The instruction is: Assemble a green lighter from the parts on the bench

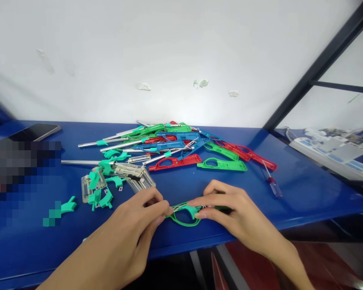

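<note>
Near the table's front edge lies a green lighter casing half [186,223], its loop towards me. My left hand [139,223] is closed in a pinch at the casing's left end, where thin wires [179,208] show. Between thumb and fingers of my right hand [232,203] is a teal trigger [192,210], set at the casing's loop. My right fingers hide much of the casing's right part. Left of my hands lie loose teal triggers [106,198] and clear fuel tanks [86,189].
Behind my hands is a pile of red, blue and green casings [177,161] with metal lighter tubes [127,146]. A screwdriver [274,187] lies at the right. A phone [45,131] lies at the far left. A white wall [175,48] stands behind the blue table [248,229].
</note>
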Tool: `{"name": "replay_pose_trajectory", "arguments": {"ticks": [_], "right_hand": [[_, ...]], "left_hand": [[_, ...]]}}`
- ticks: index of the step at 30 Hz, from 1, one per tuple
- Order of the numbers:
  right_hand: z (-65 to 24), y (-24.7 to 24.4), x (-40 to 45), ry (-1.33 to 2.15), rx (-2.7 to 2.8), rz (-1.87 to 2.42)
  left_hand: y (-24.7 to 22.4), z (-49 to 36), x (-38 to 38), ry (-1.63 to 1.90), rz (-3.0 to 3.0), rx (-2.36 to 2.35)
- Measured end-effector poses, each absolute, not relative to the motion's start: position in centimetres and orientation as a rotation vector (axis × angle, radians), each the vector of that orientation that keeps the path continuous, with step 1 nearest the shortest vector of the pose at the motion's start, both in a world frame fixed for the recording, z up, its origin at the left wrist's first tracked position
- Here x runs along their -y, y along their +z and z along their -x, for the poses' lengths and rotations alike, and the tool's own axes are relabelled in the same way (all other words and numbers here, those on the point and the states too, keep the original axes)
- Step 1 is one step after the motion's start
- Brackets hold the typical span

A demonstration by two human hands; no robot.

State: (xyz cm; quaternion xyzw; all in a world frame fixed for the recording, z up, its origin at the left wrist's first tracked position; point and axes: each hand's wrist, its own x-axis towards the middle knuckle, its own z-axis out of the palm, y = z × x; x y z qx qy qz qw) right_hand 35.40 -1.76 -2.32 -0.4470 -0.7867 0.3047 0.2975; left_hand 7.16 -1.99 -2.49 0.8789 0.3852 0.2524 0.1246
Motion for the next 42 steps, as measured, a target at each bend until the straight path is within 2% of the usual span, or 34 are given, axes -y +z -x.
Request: {"name": "replay_pose_trajectory", "arguments": {"ticks": [7,16,30,42], "right_hand": [[-35.1,-2.5,2.1,0.762,2.099,1.180],[-35.1,-2.5,2.1,0.704,2.131,1.193],[-35.0,-2.5,2.2,0.655,2.153,1.202],[-35.0,-2.9,2.5,0.615,2.164,1.214]], "left_hand": [[-1.7,-7.3,1.8,0.729,-2.561,-1.118],[-3.7,-6.1,1.9,0.580,-2.477,-1.178],[-2.4,-7.2,2.0,0.652,-2.522,-1.158],[-3.1,-8.4,2.6,0.647,-2.618,-1.192]]}}
